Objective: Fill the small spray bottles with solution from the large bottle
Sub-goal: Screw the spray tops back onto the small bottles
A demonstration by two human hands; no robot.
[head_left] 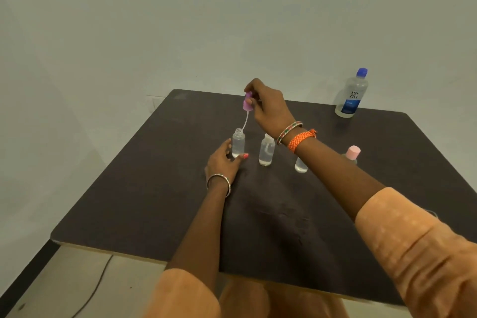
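1. Here, a dark brown table point(258, 227) with a matte, faintly smudged top and a pale, raw-looking edge stands against a plain, smooth wall.
2. The left hand point(223, 160) lies low on the tabletop, its fingers and thumb cupped round the base of a small clear bottle point(238, 143), steadying it upright; a thin metal bangle point(219, 184) circles that wrist.
3. That bottle is a slim, transparent plastic cylinder with an open threaded neck, and clear liquid shows inside it.
4. The right hand point(268, 108) hovers above it, fingertips pinching a purple spray cap point(247, 102), a rounded, opaque plastic piece.
5. From the cap hangs a thin, translucent dip tube point(245, 121), curving down so that its tip meets the bottle's open mouth.
6. On the right wrist sit beaded, multicoloured bangles point(289, 131) and a braided orange thread band point(300, 139).
7. Just to the right stands a second small bottle point(266, 150), clear and round-shouldered, with a little liquid in the bottom.
8. A third small bottle point(301, 165) stands further right, partly hidden behind the right forearm.
9. Beyond the forearm a pink-capped bottle point(352, 153) peeks out, its cap smooth and cylindrical.
10. The large bottle point(351, 94) stands well apart at the table's far right corner: tall, translucent, with a blue cap and a blue label.
11. Both sleeves point(413, 248) are a soft orange fabric with a pale dotted pattern.
12. A thin dark cable point(95, 289) trails across the light floor beside the table.
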